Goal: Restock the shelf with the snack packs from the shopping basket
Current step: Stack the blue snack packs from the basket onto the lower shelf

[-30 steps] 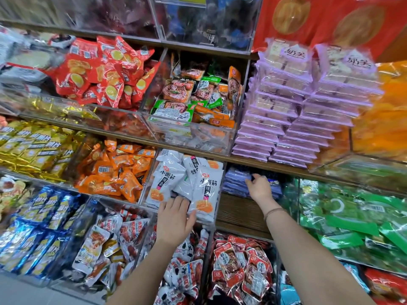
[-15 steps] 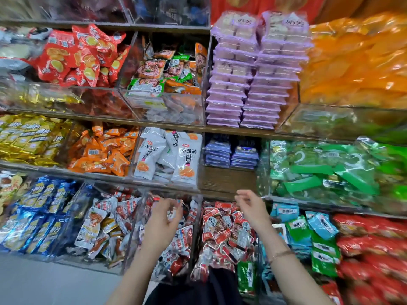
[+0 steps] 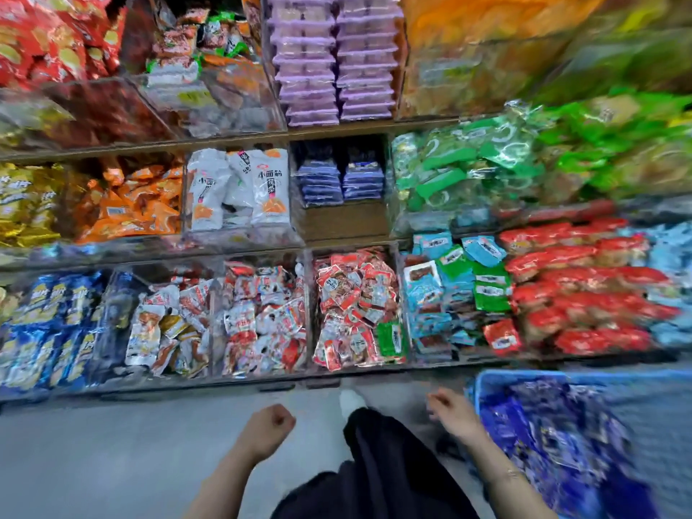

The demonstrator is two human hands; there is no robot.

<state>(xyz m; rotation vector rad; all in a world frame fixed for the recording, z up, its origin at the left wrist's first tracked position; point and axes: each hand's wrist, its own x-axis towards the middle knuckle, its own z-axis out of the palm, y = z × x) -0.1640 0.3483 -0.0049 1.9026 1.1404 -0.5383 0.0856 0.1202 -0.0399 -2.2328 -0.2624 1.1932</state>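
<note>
The shelf (image 3: 340, 222) fills the upper view, crowded with packets (image 3: 355, 305). Below its bottom edge, at the right, is the blue shopping basket (image 3: 524, 374), full of dark blue snack packs (image 3: 554, 425) (badly blurred). The left hand (image 3: 267, 425) is clenched and empty. The right hand (image 3: 447, 408) hovers just beside the basket's left rim, its fingers too blurred to tell.

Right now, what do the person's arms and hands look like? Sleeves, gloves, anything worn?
Both forearms are bare down to the frame edge, with no sleeves in view. The left hand and right hand wear no gloves. A thin bracelet circles the right wrist. Rings: too blurred to tell.
</note>
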